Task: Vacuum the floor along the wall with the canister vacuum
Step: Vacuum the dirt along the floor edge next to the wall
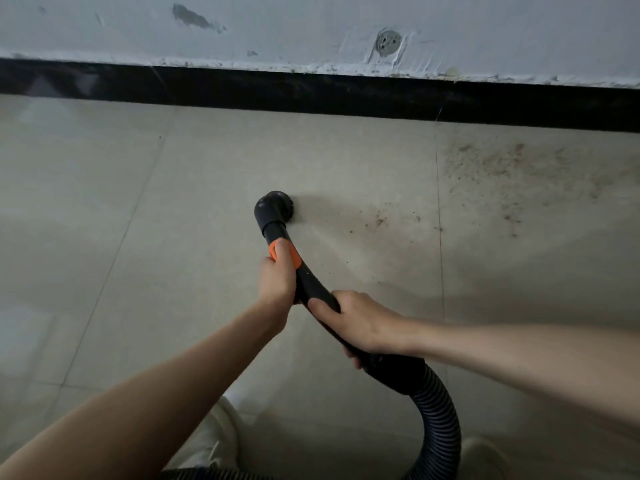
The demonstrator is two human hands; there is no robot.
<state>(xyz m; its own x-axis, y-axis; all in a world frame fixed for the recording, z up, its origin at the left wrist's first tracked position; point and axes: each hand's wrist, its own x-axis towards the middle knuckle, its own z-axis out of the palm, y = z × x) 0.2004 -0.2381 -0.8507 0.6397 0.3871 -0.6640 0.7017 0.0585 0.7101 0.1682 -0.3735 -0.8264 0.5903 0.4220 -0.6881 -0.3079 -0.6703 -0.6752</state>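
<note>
The person stands facing the wall (311, 26) and holds the black vacuum handle (313, 282) with both hands. The left hand (278, 275) grips the handle near its front end, the fingers wrapped round it and the thumb lying on the orange collar (293, 254). The right hand (356, 322) grips the handle further back, fingers curled round it, just before the place where the ribbed hose (440, 410) begins. The hose bends down and back toward the bottom edge of the view, between the person's two light shoes (221, 431).

At the front of the handle sits a round black nozzle (273, 209). It is down at the pale tiled floor (138, 202), well apart from the black baseboard (311, 93) that runs along the foot of the wall. I cannot tell if the nozzle really touches the tile.

To the right of the nozzle lie brown crumbs of dirt (381, 221), a few near it and a much wider patch beyond the tile joint, closer to the baseboard. The floor to the left of the nozzle looks cleaner.

The wall is grey-white with scraped paint, a dark chipped spot (192, 17) at upper left and a round patched hole (388, 43) above the baseboard. The vacuum's body is not in view.
</note>
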